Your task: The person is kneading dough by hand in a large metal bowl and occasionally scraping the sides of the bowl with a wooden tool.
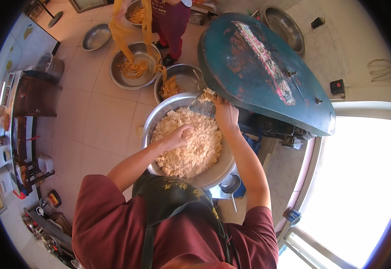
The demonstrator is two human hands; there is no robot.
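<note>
Nearest me, my dark apron with yellow markings point(168, 186) comes up to the near edge of a large, round, silver metal bowl point(227, 163). A pale, crumbly, dough-like mixture point(184, 154) fills much of this bowl. My left hand point(177, 136) is over the middle of the mixture, fingers curled in toward the palm and thumb close to them; I cannot tell whether any crumbs are inside the curl. A small grey saucepan with a straight handle point(230, 184) sits just beside the bowl's near right side.

My right hand point(225, 112) reaches to the bowl's far right edge, back of the hand up, fingers partly bent. A pale clump point(207, 95) is right by its fingertips, but I cannot tell whether I grip it or how far the fingers are parted. Over that same side of the bowl hangs a worn, dark teal metal machine cover point(267, 67).

Just beyond the bowl stands a round metal basin point(188, 78) with orange-yellow strips, and past it a second metal basin point(148, 77) with more. Farthest from the bowl, a person in maroon point(171, 22) stands by long, hanging orange-yellow sheets point(120, 33).
</note>
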